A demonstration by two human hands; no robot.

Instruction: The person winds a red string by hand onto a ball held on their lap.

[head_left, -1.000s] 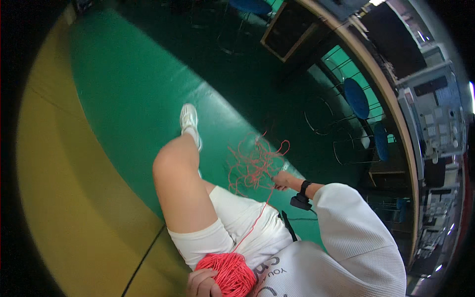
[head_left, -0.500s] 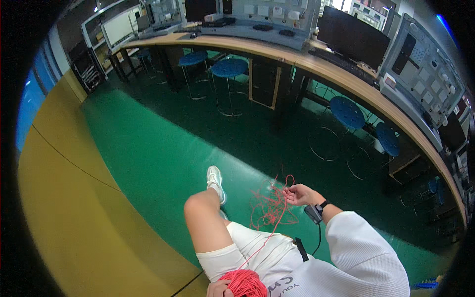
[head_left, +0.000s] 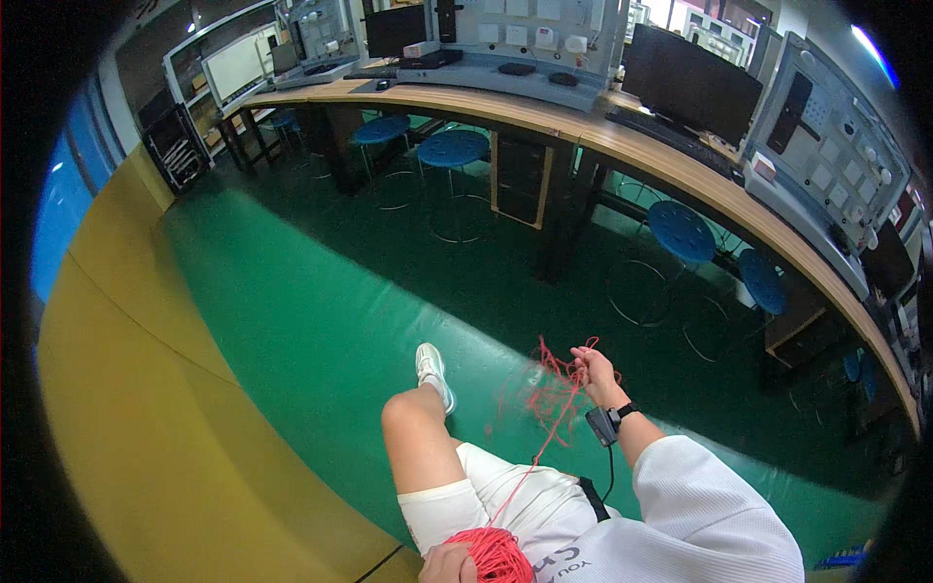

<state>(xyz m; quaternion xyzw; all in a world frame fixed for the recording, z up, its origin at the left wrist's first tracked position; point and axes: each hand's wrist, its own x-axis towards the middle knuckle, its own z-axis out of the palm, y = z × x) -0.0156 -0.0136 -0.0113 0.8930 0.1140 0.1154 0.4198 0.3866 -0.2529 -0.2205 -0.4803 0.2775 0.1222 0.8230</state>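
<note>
A ball of red string (head_left: 498, 556) rests at my lap by the lower edge, my left hand (head_left: 447, 564) closed round its left side. From the ball a single strand runs up across my white shorts to my right hand (head_left: 595, 374), which is stretched out ahead with its fingers pinched on the string. Beside and below that hand is a loose red tangle of string (head_left: 552, 396), blurred in places; I cannot tell how much of it hangs and how much lies on the green floor. A small dark device (head_left: 603, 425) is strapped at my right wrist, with a cable.
A yellow padded surface (head_left: 146, 389) curves along my left. Beyond the green floor (head_left: 292, 291) runs a long wooden desk (head_left: 583, 126) with monitors, keyboards and grey panels. Several blue stools (head_left: 454, 149) stand under and before it. My bent knee and white shoe (head_left: 434, 376) are ahead.
My right hand has moved slightly up and to the right, pulling the string. The tangle has shifted and narrowed, and now blurs. My left hand still holds the ball.
</note>
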